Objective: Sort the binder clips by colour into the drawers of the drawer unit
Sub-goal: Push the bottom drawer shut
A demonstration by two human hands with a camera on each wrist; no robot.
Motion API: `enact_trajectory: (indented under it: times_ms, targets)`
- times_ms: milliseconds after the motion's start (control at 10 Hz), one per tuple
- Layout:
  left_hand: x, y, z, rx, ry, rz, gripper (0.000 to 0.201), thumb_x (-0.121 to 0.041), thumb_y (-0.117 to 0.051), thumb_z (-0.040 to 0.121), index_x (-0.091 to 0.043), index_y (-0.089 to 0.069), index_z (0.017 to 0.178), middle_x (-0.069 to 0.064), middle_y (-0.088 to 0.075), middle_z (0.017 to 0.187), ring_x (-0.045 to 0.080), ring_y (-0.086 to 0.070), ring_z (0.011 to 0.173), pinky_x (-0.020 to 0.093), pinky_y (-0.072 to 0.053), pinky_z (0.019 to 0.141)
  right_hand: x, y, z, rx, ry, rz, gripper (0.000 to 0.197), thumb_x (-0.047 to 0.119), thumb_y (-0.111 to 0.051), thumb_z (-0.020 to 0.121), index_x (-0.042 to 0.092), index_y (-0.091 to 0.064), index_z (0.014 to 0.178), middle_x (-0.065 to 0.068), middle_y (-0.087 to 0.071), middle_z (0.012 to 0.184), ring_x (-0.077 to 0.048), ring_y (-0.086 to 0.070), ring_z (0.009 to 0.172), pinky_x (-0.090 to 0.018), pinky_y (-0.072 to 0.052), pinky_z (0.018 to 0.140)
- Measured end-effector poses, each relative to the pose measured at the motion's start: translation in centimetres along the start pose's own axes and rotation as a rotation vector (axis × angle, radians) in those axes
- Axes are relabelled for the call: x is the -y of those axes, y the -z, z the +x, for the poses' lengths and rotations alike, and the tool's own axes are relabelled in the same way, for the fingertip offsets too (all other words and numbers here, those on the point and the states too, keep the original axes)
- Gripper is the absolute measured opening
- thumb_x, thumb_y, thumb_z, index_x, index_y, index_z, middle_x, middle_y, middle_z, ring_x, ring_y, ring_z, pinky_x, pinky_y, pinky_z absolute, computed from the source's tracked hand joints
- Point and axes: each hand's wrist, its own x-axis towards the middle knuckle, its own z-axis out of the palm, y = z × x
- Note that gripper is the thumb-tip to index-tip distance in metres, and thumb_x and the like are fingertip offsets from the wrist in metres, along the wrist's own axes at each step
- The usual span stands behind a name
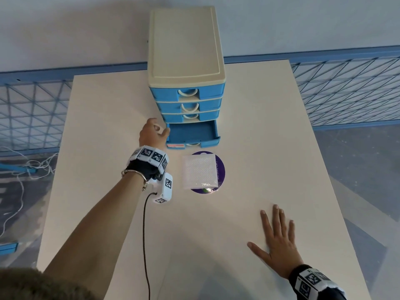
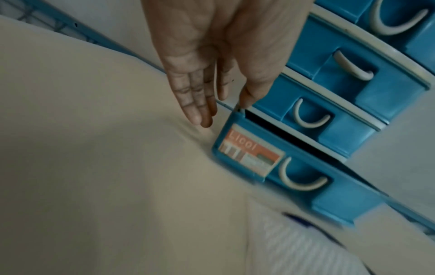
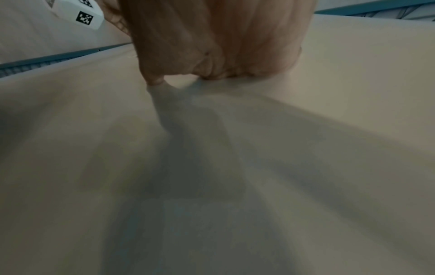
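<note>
The drawer unit (image 1: 186,50) has a cream top and several blue drawers; it stands at the back of the table. Its bottom drawer (image 1: 192,133) is pulled out and its inside looks bare. My left hand (image 1: 154,132) is at that drawer's left front corner. In the left wrist view the fingers (image 2: 200,104) are straight and the thumb tip (image 2: 247,96) touches the top corner of the bottom drawer (image 2: 306,186). My right hand (image 1: 278,239) lies flat on the table at the front right, fingers spread, and holds nothing. No binder clip shows in any view.
A clear plastic pack (image 1: 200,171) lies on a round purple card (image 1: 220,169) just in front of the open drawer. The cream table (image 1: 194,234) is ringed by a blue wire fence (image 1: 346,89). A black cable (image 1: 145,234) hangs from my left wrist.
</note>
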Motion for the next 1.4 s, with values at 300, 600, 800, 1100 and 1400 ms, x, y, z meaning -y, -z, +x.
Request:
enact_trajectory:
  times_ms: [300,600,800,1100,1400]
  targets:
    - [2.7,-1.4,-3.5,0.091,-0.011,0.033,0.034,-0.001,-0.056,0.076,-0.004,-0.057,0.11,0.019,-0.066,0.101,0.033,-0.061,0.094,0.034,-0.048,0.083,-0.1,0.0,0.0,0.002,-0.003,0.004,0.089,0.077,-0.015,0.079,0.019,-0.006,0.145,-0.009,0.015,0.154,-0.022,0.014,0.141,-0.049,-0.003,0.107]
    - [2.1,-1.1,-2.0,0.126,-0.008,0.061,0.065,-0.026,-0.073,0.072,-0.01,-0.042,0.127,0.013,-0.062,0.116,0.031,-0.06,0.104,0.04,-0.048,0.09,0.1,-0.1,0.2,-0.015,0.004,0.02,0.088,0.077,-0.016,0.079,0.019,-0.008,0.145,-0.01,0.008,0.155,-0.022,0.01,0.142,-0.048,-0.006,0.108]
    - [1.3,-0.8,-0.2,0.119,-0.053,0.107,0.069,-0.026,-0.077,0.067,-0.016,-0.041,0.126,0.01,-0.058,0.119,0.028,-0.059,0.101,0.043,-0.05,0.089,0.0,-0.1,0.3,-0.041,0.005,0.029,0.089,0.078,-0.017,0.078,0.021,-0.006,0.145,-0.01,0.007,0.155,-0.021,0.009,0.142,-0.051,-0.014,0.103]
    - [-1.3,-1.4,2.8,0.048,-0.008,0.136,0.042,-0.031,-0.071,0.067,-0.01,-0.054,0.099,0.011,-0.065,0.104,0.033,-0.061,0.095,0.043,-0.051,0.083,0.1,-0.2,0.3,-0.062,0.0,0.044,0.09,0.078,-0.019,0.077,0.022,-0.007,0.145,-0.009,0.006,0.156,-0.02,0.007,0.143,-0.052,-0.017,0.102]
    - [-1.0,-0.4,-1.1,0.14,-0.011,0.248,0.029,-0.017,-0.056,0.083,-0.007,-0.052,0.11,0.015,-0.063,0.111,0.034,-0.058,0.103,0.04,-0.047,0.089,0.1,-0.2,0.3,-0.096,0.032,0.054,0.088,0.077,-0.015,0.079,0.018,-0.008,0.145,-0.013,0.004,0.154,-0.023,0.011,0.142,-0.047,-0.002,0.11]
